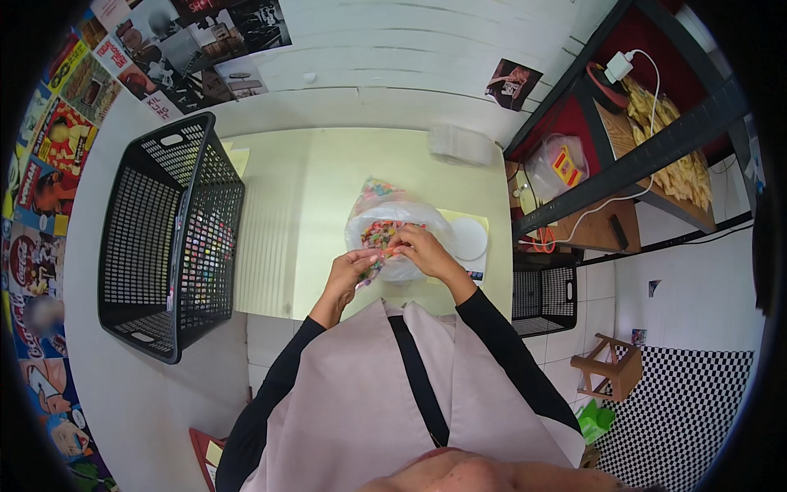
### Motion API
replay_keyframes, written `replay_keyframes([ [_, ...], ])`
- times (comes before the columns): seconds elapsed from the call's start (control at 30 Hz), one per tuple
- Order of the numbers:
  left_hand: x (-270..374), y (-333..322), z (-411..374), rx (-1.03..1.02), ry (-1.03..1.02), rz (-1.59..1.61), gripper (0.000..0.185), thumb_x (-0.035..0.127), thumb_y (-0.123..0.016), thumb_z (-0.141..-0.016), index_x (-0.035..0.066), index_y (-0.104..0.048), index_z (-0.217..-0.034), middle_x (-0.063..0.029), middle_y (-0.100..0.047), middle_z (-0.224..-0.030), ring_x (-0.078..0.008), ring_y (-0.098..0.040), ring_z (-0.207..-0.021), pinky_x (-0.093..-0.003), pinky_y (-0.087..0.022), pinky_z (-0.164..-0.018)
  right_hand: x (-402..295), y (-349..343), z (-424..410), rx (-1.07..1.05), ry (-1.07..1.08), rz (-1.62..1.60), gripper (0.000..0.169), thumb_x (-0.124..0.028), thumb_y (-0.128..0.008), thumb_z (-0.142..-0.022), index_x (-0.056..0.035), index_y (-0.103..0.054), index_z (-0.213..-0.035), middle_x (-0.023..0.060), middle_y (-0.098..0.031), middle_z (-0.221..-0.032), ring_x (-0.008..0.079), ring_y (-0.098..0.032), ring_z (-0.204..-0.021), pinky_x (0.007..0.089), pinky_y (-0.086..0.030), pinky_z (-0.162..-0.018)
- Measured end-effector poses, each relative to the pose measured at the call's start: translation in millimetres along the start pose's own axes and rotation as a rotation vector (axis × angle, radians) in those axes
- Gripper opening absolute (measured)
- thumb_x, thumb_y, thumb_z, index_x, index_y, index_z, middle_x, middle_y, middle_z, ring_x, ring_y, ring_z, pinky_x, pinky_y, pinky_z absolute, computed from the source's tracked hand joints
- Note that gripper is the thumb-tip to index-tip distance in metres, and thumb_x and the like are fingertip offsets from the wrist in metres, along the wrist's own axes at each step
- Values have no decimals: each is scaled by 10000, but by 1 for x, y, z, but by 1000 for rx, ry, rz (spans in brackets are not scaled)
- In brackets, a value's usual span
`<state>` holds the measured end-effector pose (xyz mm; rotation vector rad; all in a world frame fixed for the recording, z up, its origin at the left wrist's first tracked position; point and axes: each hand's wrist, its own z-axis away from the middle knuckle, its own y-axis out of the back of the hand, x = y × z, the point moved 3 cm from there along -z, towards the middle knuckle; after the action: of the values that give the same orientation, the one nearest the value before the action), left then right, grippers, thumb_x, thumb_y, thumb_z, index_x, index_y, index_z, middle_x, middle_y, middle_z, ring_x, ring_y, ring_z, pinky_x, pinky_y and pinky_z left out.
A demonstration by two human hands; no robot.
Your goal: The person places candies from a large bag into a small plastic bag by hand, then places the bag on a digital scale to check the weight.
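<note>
My left hand (348,275) pinches a small clear plastic packet (371,273) with colourful candy-like pieces inside. The fingers of my right hand (424,248) are pinched at the packet's upper edge; whether a loose piece is also between them is too small to tell. Beneath both hands, a large white translucent plastic bag (403,212) stands with its mouth spread wide. Many small multicoloured pieces (378,234) lie in it, partly hidden by my right hand. Just behind it is another clear bag (376,188) of pastel-coloured pieces.
A black plastic crate (144,227) holding colourful packets stands at the table's left. Right of the bag lies a white round object (469,238) on a sheet. A stack of clear plastic bags (462,146) sits at the back right, near a metal-framed shelf (639,150) with a white cable.
</note>
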<state>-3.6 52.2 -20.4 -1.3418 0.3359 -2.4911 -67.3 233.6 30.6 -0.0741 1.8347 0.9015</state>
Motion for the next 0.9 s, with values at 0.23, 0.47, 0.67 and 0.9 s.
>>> replay_keyframes([
  [0.23, -3, -10, 4, -103, 43, -22, 227, 97, -644, -876, -52, -633, -1047, -103, -681, -925, -144, -639, -799, -251, -508, -720, -11, -5, -2, -6, 11, -108, 65, -15, -644, -801, -15, -629, -865, 68, -600, -824, 201, -589, -805, 317, -473, -727],
  [0.47, 1, -16, 13, -179, 102, 89, 261, 151, -611, -913, -63, -615, -1063, -117, -673, -962, -185, -661, -863, -272, -521, -739, -5, -14, 6, -33, -156, -289, 38, -12, -653, -809, 7, -626, -826, 44, -622, -782, 112, -593, -739, 270, -482, -685],
  [0.67, -1, -15, 10, -238, 124, 93, 339, 167, -580, -931, -92, -560, -1149, -153, -636, -1079, -240, -647, -968, -326, -538, -827, 7, -25, 11, -6, -280, -476, 77, 5, -656, -811, 1, -607, -870, 35, -631, -804, 98, -596, -770, 256, -497, -711],
  [0.9, 3, -12, 12, -359, 147, 124, 452, 77, -559, -916, -52, -421, -1327, -108, -570, -1223, -203, -592, -1080, -327, -503, -889, 19, -22, 15, 71, -334, -397, 165, 36, -666, -792, -12, -575, -920, 29, -620, -854, 93, -595, -777, 236, -501, -695],
])
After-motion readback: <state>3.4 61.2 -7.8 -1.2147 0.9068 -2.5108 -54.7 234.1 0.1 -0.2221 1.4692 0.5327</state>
